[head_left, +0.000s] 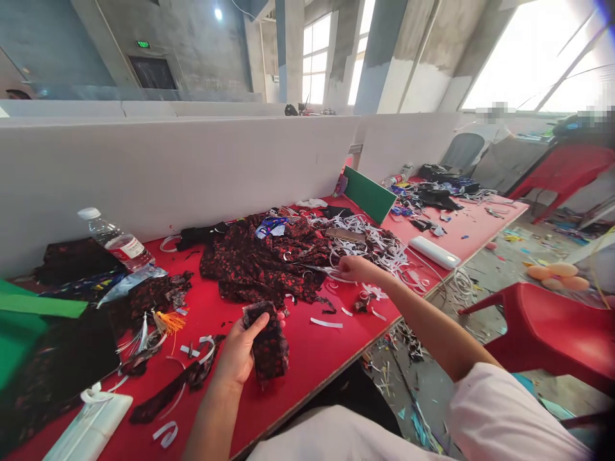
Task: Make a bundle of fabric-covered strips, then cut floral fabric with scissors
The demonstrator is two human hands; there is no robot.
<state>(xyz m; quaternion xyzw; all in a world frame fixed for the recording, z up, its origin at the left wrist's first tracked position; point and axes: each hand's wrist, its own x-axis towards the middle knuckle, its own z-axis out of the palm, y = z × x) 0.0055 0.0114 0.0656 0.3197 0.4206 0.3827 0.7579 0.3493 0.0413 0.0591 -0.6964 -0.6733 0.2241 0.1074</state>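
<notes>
Head view: small dark floral fabric piece point(269, 342) pinched in left hand point(237, 355), thumb across top edge, held just above red table point(317, 358) near front edge. Right hand point(353, 267) closed on white strip point(336, 279) beside large floral cloth heap point(266, 259). Fabric judged light, limp, non-slippery; best taken at edge or corner, since drooping is expected.

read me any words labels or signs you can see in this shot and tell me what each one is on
No text can be read.
Water bottle label: red and white, print too small.
Green sign above the dark doorway on the back wall: lit, but too blurred.
Nothing readable on the fabric piece in the left hand.
</notes>
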